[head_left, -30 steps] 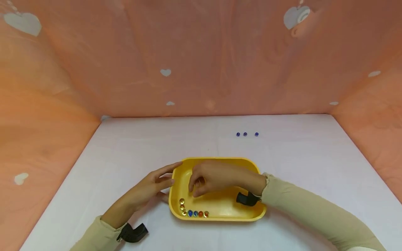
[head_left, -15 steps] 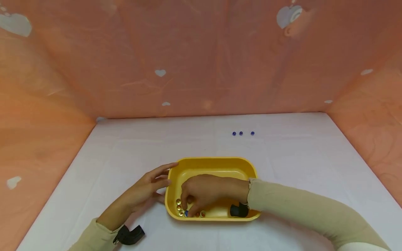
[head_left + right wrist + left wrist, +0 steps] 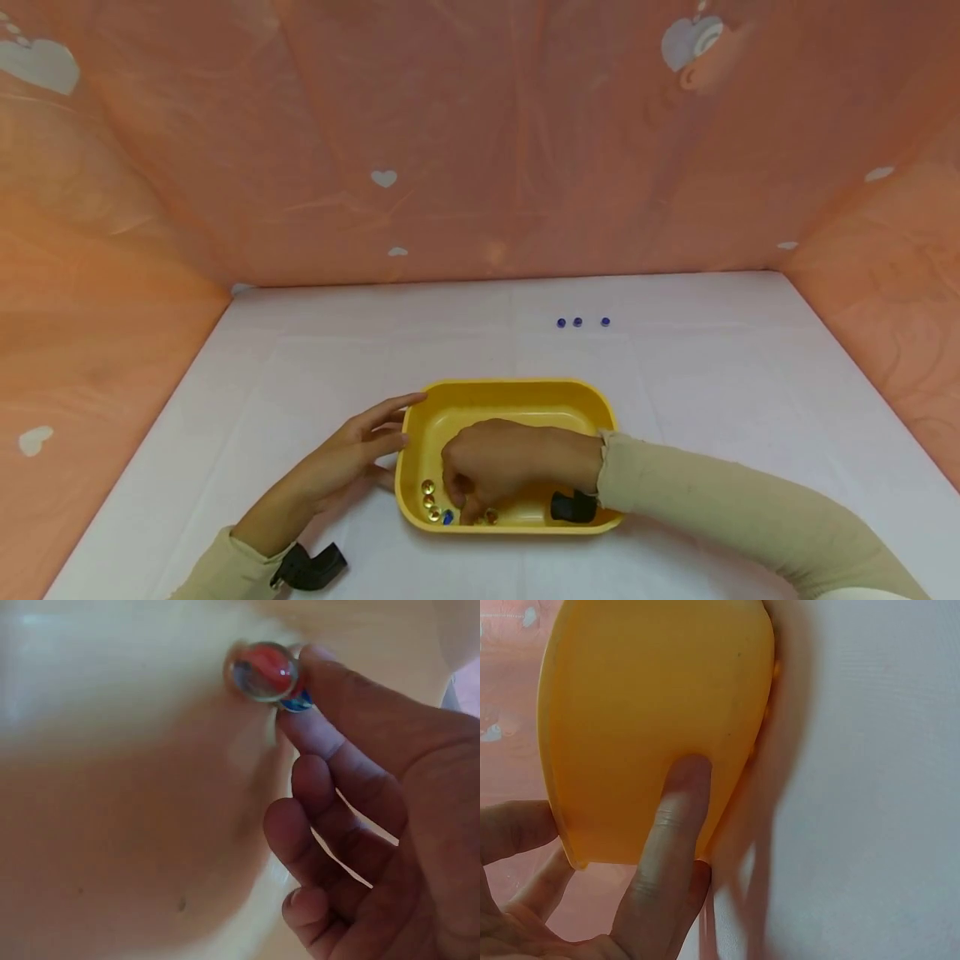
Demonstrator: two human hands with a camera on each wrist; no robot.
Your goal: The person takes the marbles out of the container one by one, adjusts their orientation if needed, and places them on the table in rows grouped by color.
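Note:
A yellow tray (image 3: 517, 386) sits on the white table near me. Several glass marbles, gold ones (image 3: 428, 487) and a blue one (image 3: 447, 517), lie along its front left corner. My right hand (image 3: 465, 493) reaches down into that corner with curled fingers. In the right wrist view its thumb and forefinger (image 3: 304, 729) pinch a blue marble (image 3: 297, 703), and a clear marble with a red core (image 3: 262, 670) touches the fingertips. My left hand (image 3: 390, 435) rests with straight fingers against the tray's left outer wall (image 3: 652, 697), the thumb (image 3: 679, 795) pressed flat on it.
Three small blue marbles (image 3: 577, 322) lie in a row on the table beyond the tray. Orange cloth walls with white hearts (image 3: 384, 177) close in the table at the back and both sides. Black wrist straps (image 3: 573, 507) sit on both arms.
My right hand has dropped from above the tray's middle into the front left corner and curled its fingers among the marbles. The left hand has stayed against the tray.

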